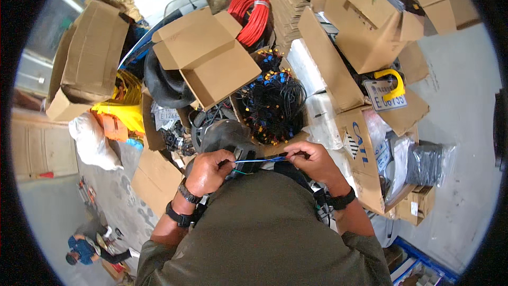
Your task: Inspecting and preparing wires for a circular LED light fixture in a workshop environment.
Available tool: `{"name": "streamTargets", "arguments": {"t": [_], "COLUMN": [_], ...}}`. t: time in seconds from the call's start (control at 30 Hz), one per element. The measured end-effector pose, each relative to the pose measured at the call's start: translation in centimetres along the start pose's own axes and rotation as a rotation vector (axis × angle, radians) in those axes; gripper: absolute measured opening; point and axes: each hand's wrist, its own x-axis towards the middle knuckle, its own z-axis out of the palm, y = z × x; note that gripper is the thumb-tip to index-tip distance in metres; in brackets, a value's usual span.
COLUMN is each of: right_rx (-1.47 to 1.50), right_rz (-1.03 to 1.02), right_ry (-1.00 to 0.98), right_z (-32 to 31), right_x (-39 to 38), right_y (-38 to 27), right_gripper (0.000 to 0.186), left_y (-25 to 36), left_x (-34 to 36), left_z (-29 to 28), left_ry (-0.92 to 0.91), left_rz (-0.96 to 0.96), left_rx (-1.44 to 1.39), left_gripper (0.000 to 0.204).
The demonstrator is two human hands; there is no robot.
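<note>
A thin blue and white wire (248, 161) is stretched almost level in front of my body. My left hand (209, 170) pinches its left end, and a short green strand (242, 172) sticks out below those fingers. At the other end my right hand (316, 163) closes thumb and fingers on the wire, where darker blue strands show. Beneath the wire lies a dark grey moulded plastic part (227, 137). Just beyond my hands is a large heap of black cables with orange and blue connectors (272, 106).
An open cardboard box (217, 77) rests tilted beyond the cables, beside a red cable coil (253, 16). Cartons with plates and wrapped parts (389, 153) stand on the right. At left are a yellow bag (121, 114) and a white sack (95, 140). Another person (84, 249) sits far lower left.
</note>
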Motion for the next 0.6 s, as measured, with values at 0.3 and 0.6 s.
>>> {"name": "streamTargets", "arguments": {"t": [0.3, 0.6], "right_rx": [0.150, 0.249], "right_rz": [-0.067, -0.080], "right_ry": [-0.148, -0.075], "right_z": [-2.5, -1.3], "right_x": [1.7, 2.9], "right_y": [1.7, 1.8], "right_gripper": [0.023, 0.021], "left_y": [1.5, 1.1], "left_x": [0.8, 0.0], "left_z": [1.2, 1.0], "left_ry": [0.051, 0.105], "left_rz": [-0.112, -0.127], "left_rx": [0.063, 0.103], "left_gripper": [0.009, 0.011]}}
